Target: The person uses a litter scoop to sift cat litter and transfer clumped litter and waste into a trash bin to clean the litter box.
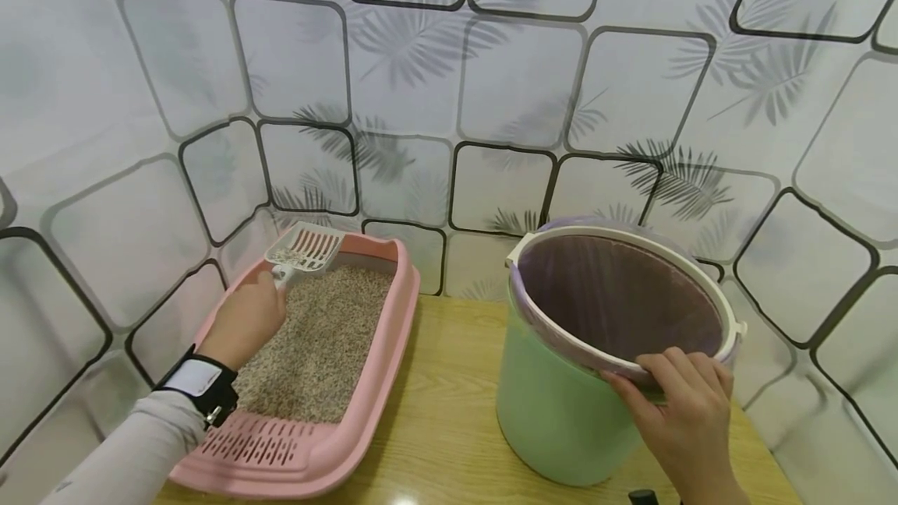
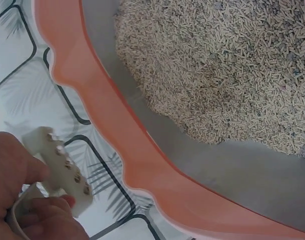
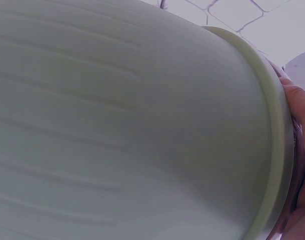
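Note:
My left hand (image 1: 249,316) grips the handle of a white slotted litter scoop (image 1: 305,246), raised over the far left end of a pink litter box (image 1: 379,380). Some litter bits lie in the scoop. Grainy beige litter (image 1: 319,341) fills the box, heaped away from its far wall. On the right, my right hand (image 1: 684,407) holds the near rim of a green trash bin (image 1: 554,404), thumb outside and fingers over the edge. A purple bag (image 1: 617,287) lines the bin, folded over under its white ring (image 1: 561,345). In the left wrist view the scoop (image 2: 60,170) appears edge-on beside the box rim.
Box and bin stand apart on a wooden tabletop (image 1: 435,411). A patterned white wall covering (image 1: 407,76) closes in the back and both sides. A small dark object (image 1: 642,497) shows at the bottom edge near my right wrist.

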Available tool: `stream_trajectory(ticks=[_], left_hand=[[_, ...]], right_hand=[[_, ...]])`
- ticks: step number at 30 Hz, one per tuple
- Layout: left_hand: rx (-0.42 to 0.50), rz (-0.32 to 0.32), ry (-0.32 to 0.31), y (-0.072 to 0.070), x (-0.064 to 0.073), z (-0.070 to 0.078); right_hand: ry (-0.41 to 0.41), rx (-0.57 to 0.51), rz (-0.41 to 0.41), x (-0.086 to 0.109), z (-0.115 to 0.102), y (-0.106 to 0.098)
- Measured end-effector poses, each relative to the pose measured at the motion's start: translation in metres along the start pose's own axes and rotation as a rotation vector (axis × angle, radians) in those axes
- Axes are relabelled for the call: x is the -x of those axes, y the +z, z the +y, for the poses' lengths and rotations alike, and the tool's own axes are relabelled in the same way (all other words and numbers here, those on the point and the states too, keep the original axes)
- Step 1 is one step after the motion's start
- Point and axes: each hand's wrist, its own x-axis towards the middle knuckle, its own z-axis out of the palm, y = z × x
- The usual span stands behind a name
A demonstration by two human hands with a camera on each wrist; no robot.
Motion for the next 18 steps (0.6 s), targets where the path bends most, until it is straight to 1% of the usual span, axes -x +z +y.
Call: stream_trajectory(ticks=[3,5,9,10,12,13,15,18], left_hand=[[-0.042,0.049,0.014,0.0006,0.0023,0.0025],[-0.080,0.121,0.042,0.0012,0.0025,0.0036],[-0.180,0.267,0.129,0.0039,0.0024,0.0058],[-0.200,0.298,0.150,0.0047,0.0023,0.0063],[-0.230,0.341,0.179,0.0056,0.0020,0.0073],[-0.233,0.353,0.187,0.0058,0.0019,0.0077],[-0.240,0.358,0.195,0.0058,0.0015,0.0085],[-0.222,0.327,0.179,0.0048,0.0007,0.0092]], right_hand=[[-0.006,-0.001,0.006,0.0003,0.0001,-0.0001],[-0.009,-0.003,0.006,-0.0002,0.0001,0.0000],[-0.005,-0.006,0.000,-0.0006,0.0001,-0.0004],[-0.004,-0.006,0.000,-0.0006,0.0000,-0.0005],[-0.002,-0.008,0.000,-0.0007,-0.0001,-0.0006],[-0.002,-0.008,0.000,-0.0008,-0.0001,-0.0006],[-0.005,-0.009,0.007,-0.0009,-0.0002,-0.0005],[-0.006,-0.005,0.010,-0.0011,-0.0002,-0.0007]])
